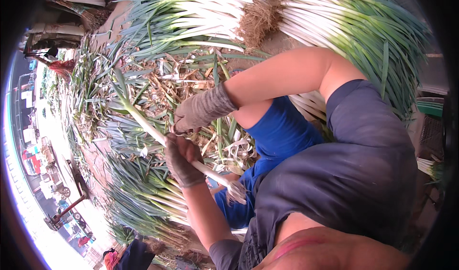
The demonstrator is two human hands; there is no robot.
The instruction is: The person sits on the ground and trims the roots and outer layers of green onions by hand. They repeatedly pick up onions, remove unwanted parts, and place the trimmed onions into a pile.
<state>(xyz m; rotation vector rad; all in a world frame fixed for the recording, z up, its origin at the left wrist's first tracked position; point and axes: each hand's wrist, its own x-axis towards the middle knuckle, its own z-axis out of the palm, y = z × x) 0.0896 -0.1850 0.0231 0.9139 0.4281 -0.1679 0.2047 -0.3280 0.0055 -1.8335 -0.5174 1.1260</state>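
Observation:
A long scallion (145, 121) with a white shank runs slantwise before me, its green leaves to the upper left and its pale root tuft (236, 193) by my blue shorts. My left hand (184, 158), in a brown glove, is closed around the middle of the shank. Just above it, my right hand (199, 114), in a knitted-cuff glove, has bent fingers close to the stalk. Its fingertips are partly hidden, so whether they pinch a leaf or skin is unclear. Beneath both hands lie dry peelings and stripped leaves (168, 80).
Cleaned scallions lie in two big heaps, one at the top (200, 15) and one at the upper right (333, 22), roots meeting. Untrimmed scallions (143, 187) lie at the lower left. A person in dark clothing (134, 255) is at the bottom edge. Vehicles stand outside, far left.

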